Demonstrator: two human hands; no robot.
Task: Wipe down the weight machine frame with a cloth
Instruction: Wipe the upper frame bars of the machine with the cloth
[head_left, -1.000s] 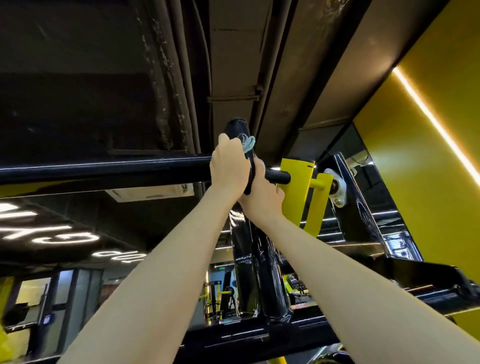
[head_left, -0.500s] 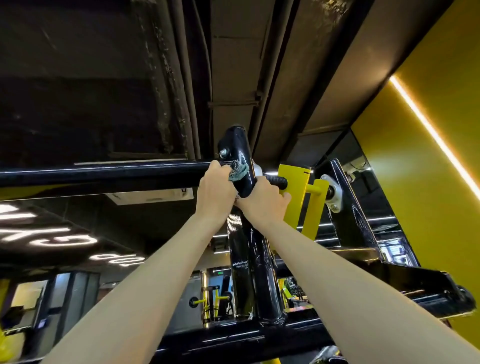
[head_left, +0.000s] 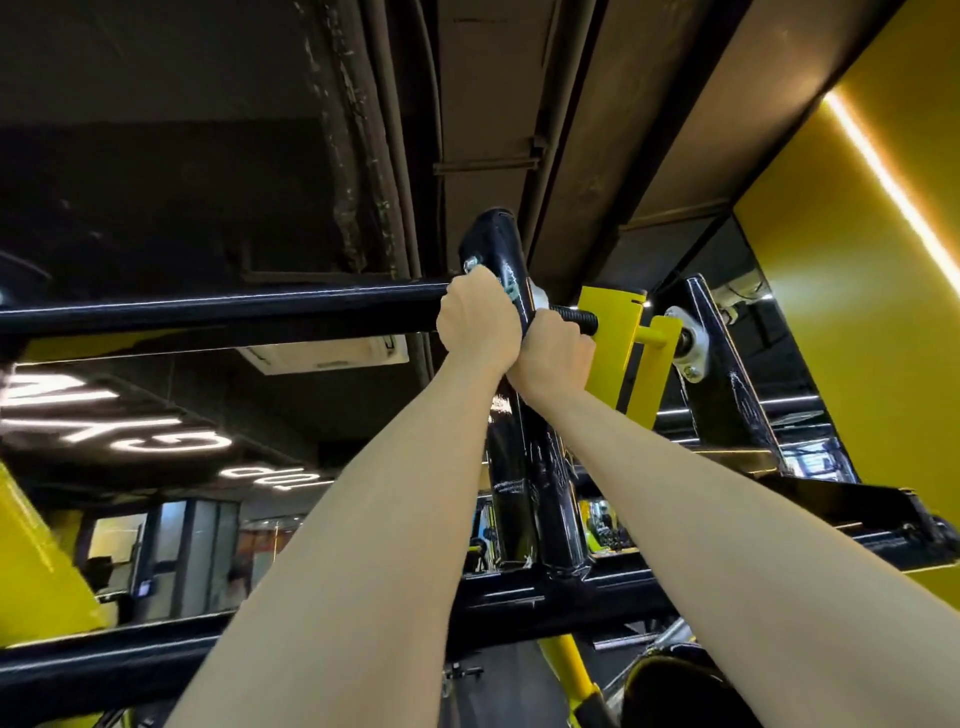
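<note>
Both arms reach up to the top of the black weight machine frame. Its glossy upright post (head_left: 540, 467) rises to a junction with a horizontal black bar (head_left: 218, 309). My left hand (head_left: 475, 322) grips a light teal cloth (head_left: 511, 285) against the post just under its capped top; only a small bit of cloth shows above the knuckles. My right hand (head_left: 556, 353) curls round the post and the threaded rod (head_left: 579, 318) just right of it, touching my left hand.
A yellow bracket (head_left: 615, 338) and a second black upright (head_left: 727, 374) with a white bearing stand right of my hands. A lower black crossbeam (head_left: 519, 597) runs under my forearms. Ceiling pipes pass overhead, and a yellow wall with a light strip fills the right.
My hands and the cloth have slid down the post from near its top cap to the junction with the horizontal bar. Less of the cloth shows now.
</note>
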